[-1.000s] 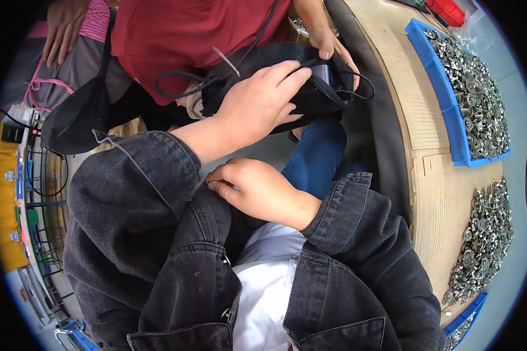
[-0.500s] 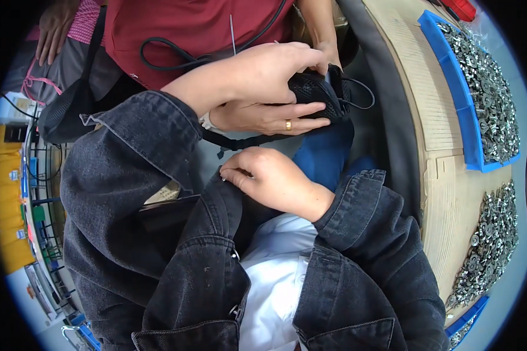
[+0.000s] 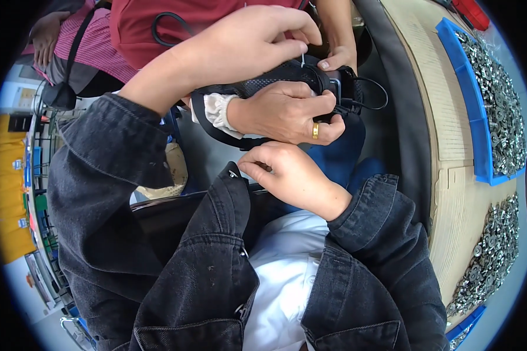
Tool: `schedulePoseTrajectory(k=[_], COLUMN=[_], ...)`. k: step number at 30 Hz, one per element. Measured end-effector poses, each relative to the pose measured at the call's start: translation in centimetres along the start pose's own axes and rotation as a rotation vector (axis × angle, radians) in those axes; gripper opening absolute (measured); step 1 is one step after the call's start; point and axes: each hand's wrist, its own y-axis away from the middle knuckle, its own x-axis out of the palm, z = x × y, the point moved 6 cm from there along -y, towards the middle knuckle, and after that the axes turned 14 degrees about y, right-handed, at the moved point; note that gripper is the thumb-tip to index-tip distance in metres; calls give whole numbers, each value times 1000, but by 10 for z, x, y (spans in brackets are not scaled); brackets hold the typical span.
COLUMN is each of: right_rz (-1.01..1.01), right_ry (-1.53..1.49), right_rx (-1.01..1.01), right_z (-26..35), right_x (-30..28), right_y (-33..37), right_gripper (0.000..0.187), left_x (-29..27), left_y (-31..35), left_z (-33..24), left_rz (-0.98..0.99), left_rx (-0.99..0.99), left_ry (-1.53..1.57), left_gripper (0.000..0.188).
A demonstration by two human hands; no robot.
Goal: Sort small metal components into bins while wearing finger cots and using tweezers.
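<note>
My left hand [image 3: 263, 44] reaches over a black mesh pouch [image 3: 255, 86] with its fingers bent. Thumb and forefinger are closed at the top of a thin white strip [image 3: 303, 61], like a cable tie, on the pouch. Lower down, my right hand [image 3: 293, 174] is pinched at the edge of my black denim jacket [image 3: 231, 190]. Between my hands, another person's ringed hand [image 3: 293, 111] with a white cuff grips the pouch's near side. That person's other hand [image 3: 341, 57] rests at its far end, beside a dark device [image 3: 335, 88] with a pale edge.
On the right, a cardboard-covered table [image 3: 457, 216] carries a blue tray [image 3: 480, 134] of small metal parts and a loose heap of metal parts [image 3: 489, 254]. The person in a red top [image 3: 140, 35] sits opposite. A black cable loop [image 3: 375, 96] sticks out from the pouch.
My left hand has lifted off the pouch's side to the thin strip. The other person's ringed hand has curled round the pouch. My right hand and jacket edge have shifted slightly right.
</note>
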Motion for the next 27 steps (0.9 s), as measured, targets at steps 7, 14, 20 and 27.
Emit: schedulePoseTrajectory(k=[7,14,20,27], right_rz=[37,163,202,184], right_ry=[97,254,284,250], right_rx=[-103,-119,-100,-82], right_z=[18,38,37,27], right_x=[0,7,7,3], right_y=[4,7,5,1], right_gripper=[13,17,20,21], left_x=[-12,10,-10,-14], left_y=[22,36,46,45], left_z=[-9,-33,-19,-40], left_rz=[-25,-25,-145,-214], left_rx=[-132,104,-110,107], left_ry=[-242,-354,-228,-342], left_gripper=[22,30,30,17])
